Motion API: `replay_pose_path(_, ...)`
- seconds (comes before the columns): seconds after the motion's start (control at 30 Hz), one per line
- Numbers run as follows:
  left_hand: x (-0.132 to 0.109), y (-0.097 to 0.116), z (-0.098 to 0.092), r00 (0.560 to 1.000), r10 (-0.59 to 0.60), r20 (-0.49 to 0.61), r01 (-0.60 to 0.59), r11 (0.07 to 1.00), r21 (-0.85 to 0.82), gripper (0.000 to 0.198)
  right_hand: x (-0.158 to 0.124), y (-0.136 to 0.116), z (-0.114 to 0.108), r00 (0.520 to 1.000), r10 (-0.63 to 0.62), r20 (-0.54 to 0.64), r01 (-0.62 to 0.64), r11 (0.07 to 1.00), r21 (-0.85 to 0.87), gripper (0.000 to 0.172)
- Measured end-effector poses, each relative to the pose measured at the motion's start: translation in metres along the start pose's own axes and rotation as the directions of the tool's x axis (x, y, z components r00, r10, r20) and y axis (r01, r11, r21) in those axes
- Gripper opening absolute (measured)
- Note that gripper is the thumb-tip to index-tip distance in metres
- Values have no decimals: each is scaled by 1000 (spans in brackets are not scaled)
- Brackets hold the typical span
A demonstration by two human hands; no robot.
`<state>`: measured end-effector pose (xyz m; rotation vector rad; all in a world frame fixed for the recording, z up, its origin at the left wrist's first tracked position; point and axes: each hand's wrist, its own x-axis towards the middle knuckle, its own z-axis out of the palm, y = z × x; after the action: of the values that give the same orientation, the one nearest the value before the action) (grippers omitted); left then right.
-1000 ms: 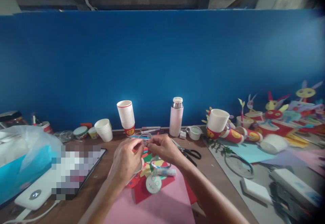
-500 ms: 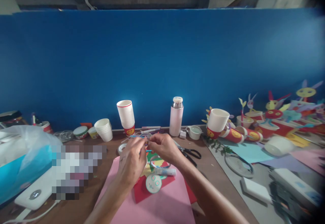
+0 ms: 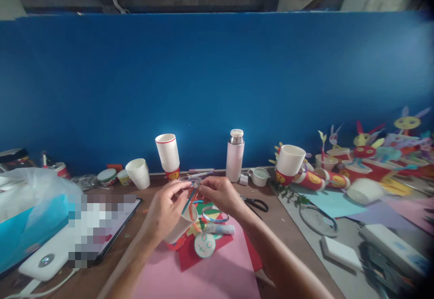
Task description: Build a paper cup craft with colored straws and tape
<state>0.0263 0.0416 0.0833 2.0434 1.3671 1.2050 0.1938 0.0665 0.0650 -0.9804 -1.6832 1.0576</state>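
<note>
My left hand (image 3: 167, 208) is closed in a pinch on a thin blue strip (image 3: 189, 200), which slants down between my fingers. My right hand (image 3: 220, 194) pinches at the strip's upper end; its fingertips almost meet those of the left. An orange strip (image 3: 191, 210) hangs just beneath the fingertips. Under my left hand a white paper cup (image 3: 183, 227) with a red base lies tilted, partly covered by the hand. In front of it is a round white paper face (image 3: 205, 245) with drawn eyes. A small clear tube (image 3: 220, 230) and a tape roll (image 3: 215, 214) lie beside it.
Pink paper (image 3: 203, 281) covers the table's middle. Behind stand stacked paper cups (image 3: 167, 153) and a pink thermos (image 3: 234, 161). Black scissors (image 3: 257, 205) lie to the right, before paper-cup figures (image 3: 364, 154). At left are a power bank (image 3: 45, 259) and a plastic bag (image 3: 37, 186).
My left hand has shifted left and turned, uncovering the tilted cup beneath it. The blue strip now slants downward instead of pointing left, and the orange strip shows.
</note>
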Motion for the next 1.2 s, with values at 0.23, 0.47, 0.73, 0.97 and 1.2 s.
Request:
replay_pose_path(0.23,0,11,-6,978,-149,145,169,975,-141,27,-4,-11,2,996,10,86,-20,994,111,17)
replay_pose_path(0.47,-2,11,0,976,-188,113,207,962,-179,21,-5,-15,4,997,33,76,-43,990,137,19)
replay_pose_path(0.73,-1,6,-5,972,-227,64,235,950,-206,23,-3,-12,1,986,109,128,-122,988,96,26)
replay_pose_path(0.97,-3,5,-2,986,-169,14,169,985,-19,20,-6,-15,3,991,74,113,-84,993,86,20)
replay_pose_path(1.2,-4,2,2,999,16,-49,-3,965,260,18,-7,-14,5,995,38,89,-44,997,63,22)
